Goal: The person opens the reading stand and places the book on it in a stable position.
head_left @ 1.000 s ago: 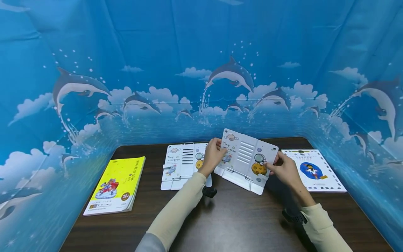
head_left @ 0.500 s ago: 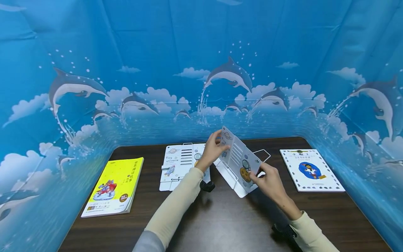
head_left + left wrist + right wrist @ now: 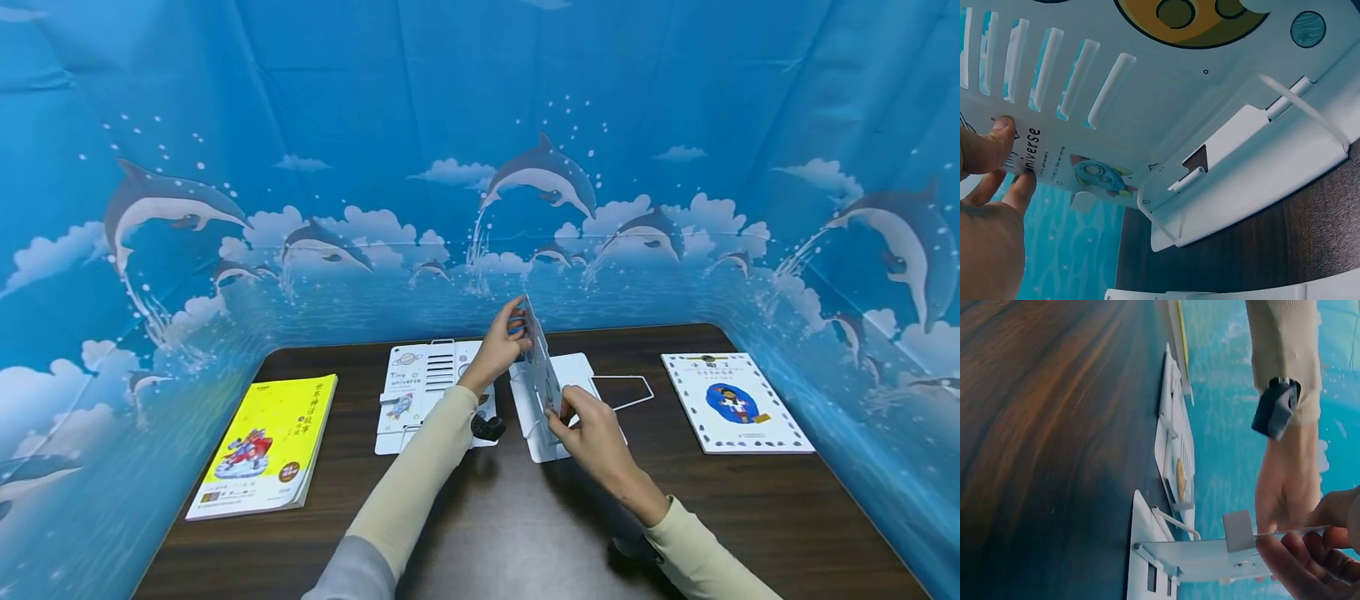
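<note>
A white book stand stands unfolded on the table, its printed panel (image 3: 542, 371) upright and nearly edge-on to the head view. Its base plate (image 3: 573, 367) lies flat, with a white wire bracket (image 3: 637, 390) reaching out to the right. My left hand (image 3: 498, 352) pinches the panel's far upper edge; in the left wrist view its thumb (image 3: 988, 149) presses the printed face by the lettering. The near edge is pinched by my right hand (image 3: 596, 433), beside a small white tab (image 3: 1239, 531). A matching book stand (image 3: 405, 387) lies flat to the left, partly hidden by my left arm.
A yellow book (image 3: 266, 442) lies at the left of the dark wooden table (image 3: 495, 533). At the right lies a white book (image 3: 735, 404) with a blue round picture. A blue dolphin-printed cloth (image 3: 450, 100) surrounds the table's back and sides.
The stand's panel has turned from facing me to nearly edge-on, exposing the base plate and wire bracket. My right hand has moved left with its edge; my left hand has barely moved.
</note>
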A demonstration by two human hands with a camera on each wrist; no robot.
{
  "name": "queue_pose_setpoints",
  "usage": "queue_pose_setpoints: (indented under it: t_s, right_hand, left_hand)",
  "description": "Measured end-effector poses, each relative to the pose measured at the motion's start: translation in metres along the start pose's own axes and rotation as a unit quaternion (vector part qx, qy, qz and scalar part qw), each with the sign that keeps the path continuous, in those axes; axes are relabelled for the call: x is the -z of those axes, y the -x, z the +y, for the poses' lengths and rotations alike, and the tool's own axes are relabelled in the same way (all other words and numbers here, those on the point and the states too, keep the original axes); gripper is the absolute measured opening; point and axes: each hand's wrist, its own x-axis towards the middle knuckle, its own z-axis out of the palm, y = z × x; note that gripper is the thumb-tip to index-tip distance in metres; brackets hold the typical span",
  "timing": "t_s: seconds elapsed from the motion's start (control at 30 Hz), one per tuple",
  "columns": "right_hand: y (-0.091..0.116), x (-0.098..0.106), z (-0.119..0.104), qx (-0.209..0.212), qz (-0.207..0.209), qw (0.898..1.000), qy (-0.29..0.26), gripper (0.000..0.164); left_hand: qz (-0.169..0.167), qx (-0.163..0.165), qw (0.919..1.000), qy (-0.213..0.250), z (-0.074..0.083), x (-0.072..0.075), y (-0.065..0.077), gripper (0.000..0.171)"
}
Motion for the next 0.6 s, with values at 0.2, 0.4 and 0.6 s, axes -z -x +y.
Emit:
queue_pose_setpoints:
  t_s: [0.2,0.4,0.6]
  right_hand:
    - [-0.004,-0.008,-0.007,-0.001,0.005,1.000,0.005,0.036]
    - [-0.004,-0.008,-0.006,-0.014,0.004,1.000,0.002,0.036]
    - [-0.002,-0.008,-0.003,-0.021,0.008,1.000,-0.005,0.036]
  left_hand:
    - [-0.010,-0.008,0.9999,0.006,-0.002,0.002,-0.002,0.080]
    - [0.011,-0.007,0.9996,-0.027,0.000,0.002,0.008,0.069]
    - [0.012,-0.052,0.9972,-0.052,0.002,0.000,0.039,0.050]
